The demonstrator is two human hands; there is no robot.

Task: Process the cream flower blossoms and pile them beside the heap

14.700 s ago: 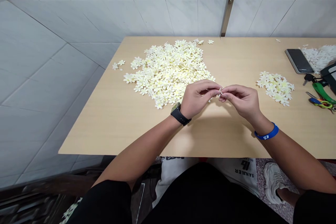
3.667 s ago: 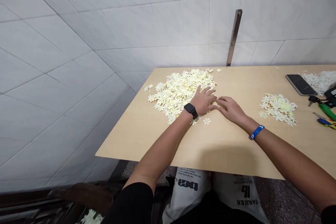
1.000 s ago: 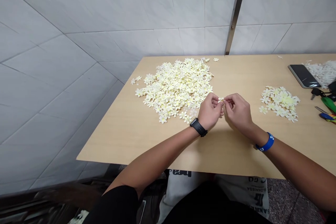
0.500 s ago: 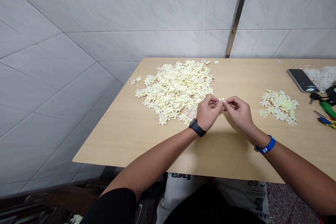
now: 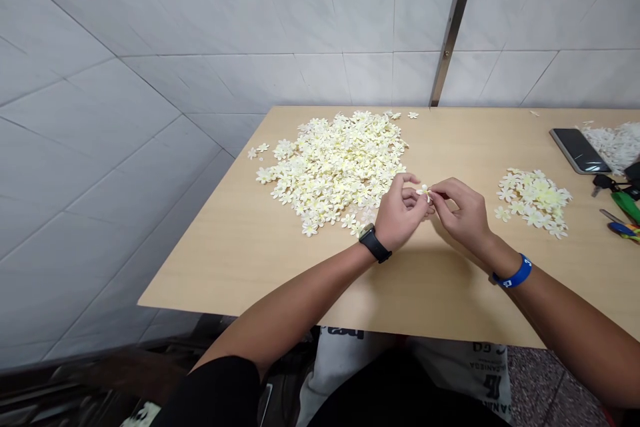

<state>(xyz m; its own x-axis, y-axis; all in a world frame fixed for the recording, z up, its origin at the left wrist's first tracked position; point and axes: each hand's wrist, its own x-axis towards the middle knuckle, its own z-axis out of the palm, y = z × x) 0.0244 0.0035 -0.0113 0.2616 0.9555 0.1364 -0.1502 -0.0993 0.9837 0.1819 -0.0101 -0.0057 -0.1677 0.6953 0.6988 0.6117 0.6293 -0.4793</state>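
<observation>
Between my two hands is a small white flower (image 5: pixel 424 192) with a yellowish centre. Thumb and index finger of my right hand (image 5: pixel 463 210) pinch it from the right. My left hand (image 5: pixel 397 213) holds it from the other side, with the thumb at its lower edge, the index finger lifted off and the other fingers curled beneath. How the left fingertips meet the flower is partly hidden. A large heap of similar loose flowers (image 5: pixel 345 160) lies just left of my left hand. To the right of my right hand is a smaller pile of flowers (image 5: pixel 535 200).
On the right of the wooden tabletop (image 5: pixel 240 260) lie a phone (image 5: pixel 580 150), a heap of small white pieces (image 5: pixel 620 143), keys (image 5: pixel 603 183) and a green-and-blue item (image 5: pixel 625 207). A tiled wall (image 5: pixel 320 7) with a metal bar (image 5: pixel 453 33) stands behind.
My left index finger has lifted away from the flower, and its petals now show more fully. My right hand has shifted slightly right and up, still pinching it.
</observation>
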